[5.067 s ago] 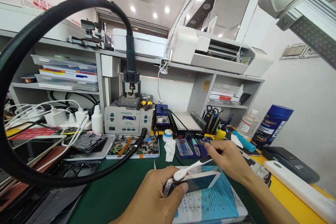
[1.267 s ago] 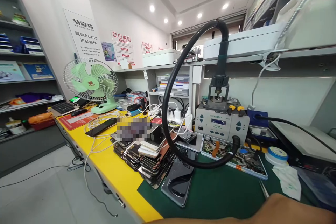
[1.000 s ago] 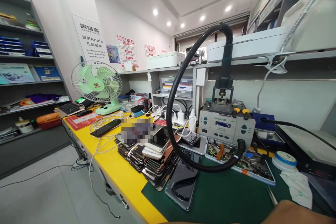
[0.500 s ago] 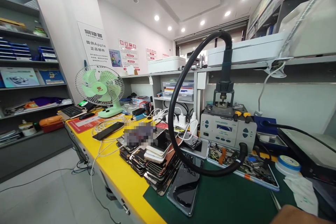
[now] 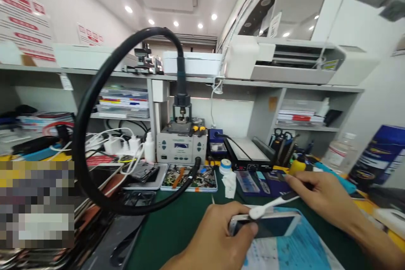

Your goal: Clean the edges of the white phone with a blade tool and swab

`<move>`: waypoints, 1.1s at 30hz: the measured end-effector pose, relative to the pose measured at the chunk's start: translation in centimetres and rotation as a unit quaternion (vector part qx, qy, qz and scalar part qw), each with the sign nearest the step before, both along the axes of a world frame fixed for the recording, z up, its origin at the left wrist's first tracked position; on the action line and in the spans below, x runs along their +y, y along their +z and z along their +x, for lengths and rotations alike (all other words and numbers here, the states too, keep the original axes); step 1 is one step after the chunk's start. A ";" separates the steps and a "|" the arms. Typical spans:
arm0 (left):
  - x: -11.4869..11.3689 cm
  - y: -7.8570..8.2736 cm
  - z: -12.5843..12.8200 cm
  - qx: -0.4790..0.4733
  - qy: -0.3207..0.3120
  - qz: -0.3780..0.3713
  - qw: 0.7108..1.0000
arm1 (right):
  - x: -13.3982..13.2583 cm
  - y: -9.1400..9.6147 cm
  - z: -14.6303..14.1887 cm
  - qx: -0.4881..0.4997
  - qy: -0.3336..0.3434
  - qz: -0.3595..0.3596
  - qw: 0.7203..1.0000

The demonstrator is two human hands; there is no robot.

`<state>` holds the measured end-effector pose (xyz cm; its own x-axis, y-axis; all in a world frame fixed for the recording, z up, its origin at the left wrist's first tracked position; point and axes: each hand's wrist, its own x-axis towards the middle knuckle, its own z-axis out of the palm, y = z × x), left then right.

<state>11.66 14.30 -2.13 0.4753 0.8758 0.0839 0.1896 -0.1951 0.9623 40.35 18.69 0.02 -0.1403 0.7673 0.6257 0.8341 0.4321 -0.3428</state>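
Note:
A smartphone (image 5: 274, 225) with a white frame and dark screen is tilted up on its long edge in my left hand (image 5: 221, 236), thumb in front and fingers behind. My right hand (image 5: 322, 196) is closed round the dark grip of a slim white tool (image 5: 268, 206) shaped like a toothbrush. Its rounded white head touches the phone's upper edge near my left thumb. Which kind of tool it is does not show clearly. Beneath the phone lies a blue and white sheet (image 5: 294, 249) on the green mat (image 5: 171, 223).
A thick black hose (image 5: 82, 135) loops up from the hot air station (image 5: 182, 147) at left. Before it sits a tray of small parts (image 5: 186, 177). Stacked phones (image 5: 47, 257) fill the lower left. At right are a clear bottle (image 5: 340, 154) and pliers (image 5: 280, 139).
My view has swung right, away from the fan and yellow table end. Both hands, the smartphone and the white tool are now in sight; before, only part of one hand showed at the lower right.

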 end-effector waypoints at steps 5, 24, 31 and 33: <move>-0.1 0.3 0.1 -0.015 -0.021 0.000 1.000 | -1.1 0.5 -3.0 -0.020 0.004 -0.050 0.999; -0.2 0.5 0.1 0.032 -0.030 -0.027 0.999 | -0.9 1.2 -1.0 -0.020 -0.025 -0.073 0.997; -0.2 0.4 0.0 0.029 -0.029 -0.001 0.999 | -0.9 0.7 -2.0 -0.020 -0.014 -0.070 0.997; 0.0 0.2 0.1 0.022 -0.046 0.009 0.999 | -0.9 0.5 -2.2 -0.021 -0.006 -0.072 0.997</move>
